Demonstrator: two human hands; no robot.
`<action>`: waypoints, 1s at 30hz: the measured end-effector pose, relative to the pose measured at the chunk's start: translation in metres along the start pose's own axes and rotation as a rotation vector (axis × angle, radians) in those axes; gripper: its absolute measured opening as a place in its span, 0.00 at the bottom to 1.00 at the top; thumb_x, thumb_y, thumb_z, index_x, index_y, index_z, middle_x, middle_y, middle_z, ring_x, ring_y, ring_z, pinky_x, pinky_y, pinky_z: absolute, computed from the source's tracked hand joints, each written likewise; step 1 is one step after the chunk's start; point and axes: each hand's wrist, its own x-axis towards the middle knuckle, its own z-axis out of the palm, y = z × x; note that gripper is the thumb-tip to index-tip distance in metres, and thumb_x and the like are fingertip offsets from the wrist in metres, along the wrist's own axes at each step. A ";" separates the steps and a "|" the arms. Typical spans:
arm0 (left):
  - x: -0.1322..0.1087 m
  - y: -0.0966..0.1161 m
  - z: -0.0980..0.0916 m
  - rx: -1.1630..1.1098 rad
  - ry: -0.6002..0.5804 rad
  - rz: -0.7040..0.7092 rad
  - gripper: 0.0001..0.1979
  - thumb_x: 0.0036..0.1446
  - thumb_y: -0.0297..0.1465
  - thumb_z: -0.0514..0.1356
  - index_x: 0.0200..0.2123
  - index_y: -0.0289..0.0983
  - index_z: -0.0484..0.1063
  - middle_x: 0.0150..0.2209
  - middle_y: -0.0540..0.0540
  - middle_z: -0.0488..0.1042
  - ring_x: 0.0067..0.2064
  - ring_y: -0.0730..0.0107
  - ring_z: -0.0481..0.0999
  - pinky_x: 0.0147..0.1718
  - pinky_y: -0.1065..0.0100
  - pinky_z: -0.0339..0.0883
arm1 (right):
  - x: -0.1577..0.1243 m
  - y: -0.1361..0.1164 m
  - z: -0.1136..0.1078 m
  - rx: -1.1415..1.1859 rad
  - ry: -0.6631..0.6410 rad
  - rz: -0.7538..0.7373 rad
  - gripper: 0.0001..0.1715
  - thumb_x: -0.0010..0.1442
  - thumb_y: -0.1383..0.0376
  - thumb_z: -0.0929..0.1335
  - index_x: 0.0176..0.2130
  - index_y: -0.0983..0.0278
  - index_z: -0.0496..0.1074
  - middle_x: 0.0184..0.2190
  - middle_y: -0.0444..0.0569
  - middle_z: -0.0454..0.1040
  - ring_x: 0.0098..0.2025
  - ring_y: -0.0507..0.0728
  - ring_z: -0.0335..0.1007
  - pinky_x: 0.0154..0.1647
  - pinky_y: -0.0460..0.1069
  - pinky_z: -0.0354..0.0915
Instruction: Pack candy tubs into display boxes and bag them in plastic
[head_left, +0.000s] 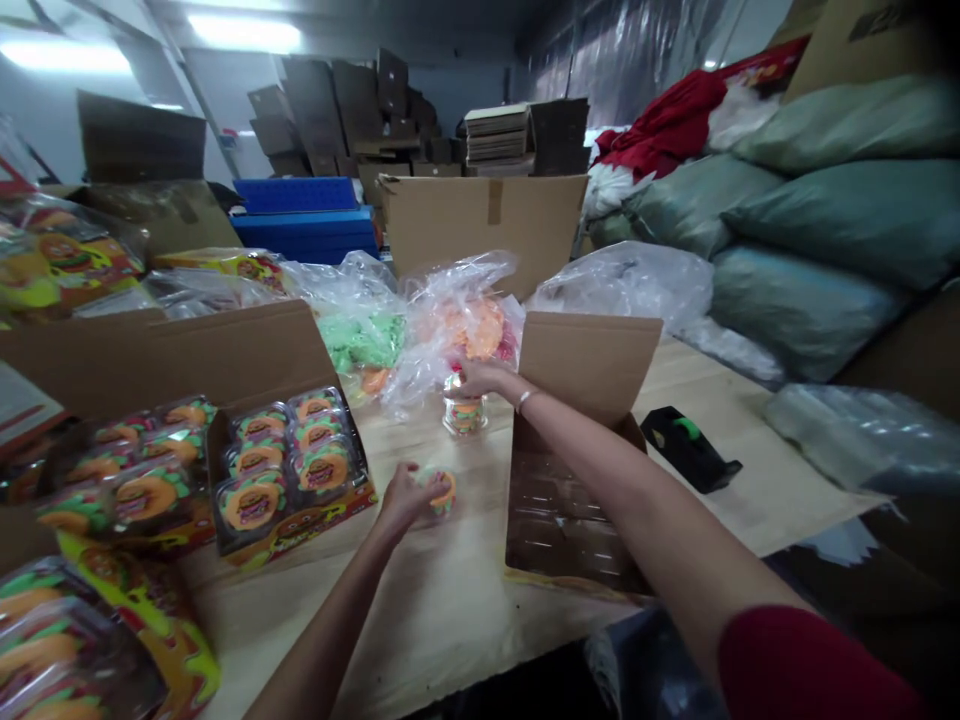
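Left hand (pixel 405 497): near centre of the table (pixel 450 590); fingers are curled together around a toy (pixel 442 489) and clamp it just above the wood.
Toy: round, orange with a green edge, in clear wrap; it sits at the fingertips, just right of the display box (pixel 292 475).
Right hand (pixel 480 378): reaches farther out, past the left hand; fingers are bent down and closed on the top of a stack (pixel 465 413).
Stack: a short upright pile of the same toys, standing on the table just beside the carton's (pixel 589 365) raised flap and just in front of the bags (pixel 457 325).
Display box: left of the left hand, printed card, with rows of wrapped toys lying face up.
Carton: right of the stack, open toward the viewer, under the right forearm; a clear tray (pixel 562 520) lies in it.
Tape dispenser (pixel 690 447): black with a green part, on the table right of the carton.
Bags: clear plastic, far centre; one holds green pieces, another orange ones.
Far carton (pixel 480 225): large, open, behind the bags.
Crates (pixel 307 215): blue, stacked, far left of the far carton.
Sacks (pixel 825 190): grey-green, piled at far right.
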 end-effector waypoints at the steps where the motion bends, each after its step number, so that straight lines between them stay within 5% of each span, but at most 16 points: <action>1: -0.004 -0.003 -0.004 0.003 -0.026 -0.001 0.29 0.36 0.51 0.68 0.35 0.38 0.63 0.26 0.51 0.68 0.29 0.62 0.72 0.25 0.68 0.61 | 0.009 0.001 0.000 0.010 -0.082 -0.002 0.42 0.55 0.51 0.74 0.60 0.67 0.62 0.54 0.61 0.70 0.53 0.66 0.67 0.51 0.55 0.64; 3: -0.011 -0.004 -0.010 -0.005 -0.056 0.013 0.28 0.35 0.50 0.68 0.32 0.38 0.62 0.25 0.53 0.65 0.29 0.64 0.70 0.25 0.68 0.59 | 0.016 0.000 0.002 -0.005 -0.092 -0.056 0.39 0.52 0.54 0.77 0.56 0.68 0.65 0.51 0.60 0.71 0.51 0.65 0.68 0.50 0.52 0.65; 5: -0.019 -0.003 -0.014 -0.060 -0.070 0.046 0.29 0.34 0.49 0.69 0.34 0.37 0.63 0.26 0.53 0.65 0.29 0.65 0.70 0.26 0.69 0.60 | 0.006 -0.003 0.005 -0.070 0.067 -0.135 0.36 0.51 0.58 0.76 0.54 0.70 0.65 0.53 0.61 0.68 0.54 0.65 0.64 0.52 0.53 0.63; 9: -0.030 -0.004 -0.024 -0.236 -0.173 0.064 0.35 0.37 0.49 0.70 0.45 0.37 0.65 0.29 0.53 0.69 0.30 0.66 0.71 0.27 0.69 0.63 | -0.071 0.004 -0.005 -0.073 0.297 -0.316 0.39 0.52 0.58 0.75 0.57 0.68 0.60 0.55 0.58 0.63 0.56 0.65 0.60 0.54 0.55 0.59; 13: -0.038 -0.003 -0.034 -0.401 -0.185 -0.102 0.32 0.33 0.48 0.72 0.35 0.39 0.62 0.25 0.54 0.67 0.25 0.70 0.69 0.24 0.71 0.61 | -0.163 0.037 -0.010 0.075 -0.053 -0.233 0.36 0.50 0.50 0.75 0.50 0.65 0.65 0.43 0.51 0.70 0.41 0.61 0.68 0.41 0.51 0.63; 15: -0.047 0.011 -0.035 -0.600 -0.250 -0.114 0.32 0.31 0.47 0.72 0.34 0.40 0.60 0.25 0.54 0.68 0.26 0.70 0.70 0.25 0.71 0.62 | -0.182 0.056 0.008 -0.010 -0.060 -0.103 0.37 0.47 0.51 0.78 0.48 0.67 0.66 0.42 0.54 0.71 0.40 0.62 0.68 0.40 0.52 0.63; 18: -0.068 0.048 -0.027 -0.785 -0.564 0.053 0.33 0.30 0.46 0.73 0.36 0.41 0.60 0.36 0.45 0.75 0.34 0.60 0.75 0.31 0.66 0.67 | -0.175 0.068 0.051 -0.194 0.160 -0.019 0.38 0.51 0.58 0.78 0.52 0.71 0.63 0.50 0.64 0.67 0.50 0.69 0.64 0.50 0.58 0.61; 21: -0.094 0.083 -0.014 -0.540 -0.855 0.282 0.29 0.35 0.42 0.72 0.37 0.40 0.62 0.52 0.39 0.73 0.48 0.53 0.74 0.43 0.61 0.68 | -0.156 0.070 0.081 -0.227 0.150 -0.044 0.27 0.60 0.65 0.71 0.55 0.71 0.61 0.54 0.65 0.64 0.55 0.68 0.60 0.54 0.60 0.60; 25: -0.115 0.096 -0.005 -0.153 -0.835 0.424 0.24 0.39 0.36 0.70 0.38 0.40 0.63 0.49 0.43 0.74 0.47 0.56 0.73 0.46 0.61 0.65 | -0.141 0.081 0.083 -0.136 0.096 -0.079 0.14 0.62 0.76 0.64 0.48 0.69 0.65 0.50 0.58 0.66 0.50 0.60 0.64 0.50 0.52 0.62; 30: -0.116 0.085 -0.005 -0.223 -0.861 0.426 0.23 0.41 0.36 0.70 0.37 0.39 0.62 0.46 0.46 0.74 0.43 0.61 0.72 0.40 0.66 0.65 | -0.132 0.091 0.068 -0.087 0.132 -0.168 0.12 0.63 0.69 0.68 0.47 0.69 0.67 0.47 0.55 0.67 0.49 0.59 0.62 0.52 0.52 0.60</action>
